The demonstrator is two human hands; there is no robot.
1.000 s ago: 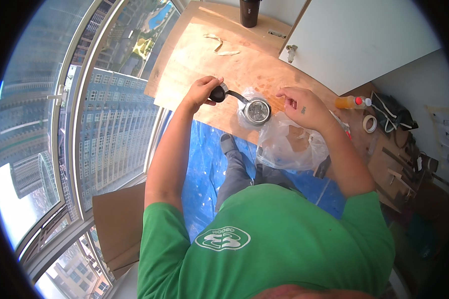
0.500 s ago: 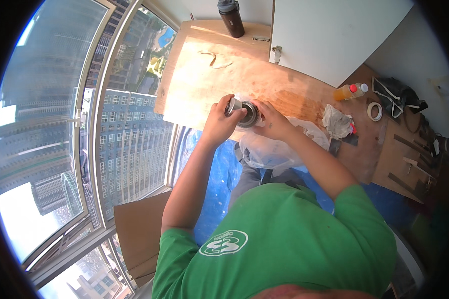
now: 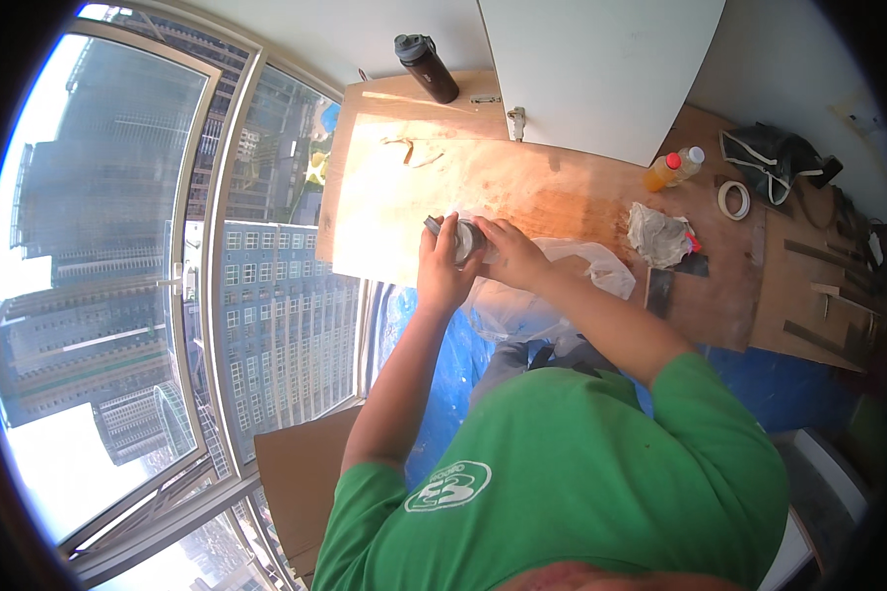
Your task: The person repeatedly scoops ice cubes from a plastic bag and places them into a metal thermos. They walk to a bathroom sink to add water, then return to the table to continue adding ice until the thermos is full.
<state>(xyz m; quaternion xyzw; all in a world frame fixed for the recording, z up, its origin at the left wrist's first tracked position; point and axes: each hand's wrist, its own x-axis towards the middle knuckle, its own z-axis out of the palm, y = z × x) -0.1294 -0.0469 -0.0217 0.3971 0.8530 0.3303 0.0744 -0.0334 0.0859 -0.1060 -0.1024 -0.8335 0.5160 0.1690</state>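
Both my left grip (image 3: 447,278) and right grip (image 3: 517,258) curl closely about the round grey container (image 3: 470,239) at the near edge of the desk (image 3: 572,172). I judge it rigid, fairly light and slippery-sided, best held around its girth; my fingers hide much of it.

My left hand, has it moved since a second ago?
Yes, rightward: judged against the dark bottle, the left hand has gone from well to its left to nearly straight below it in the picture.
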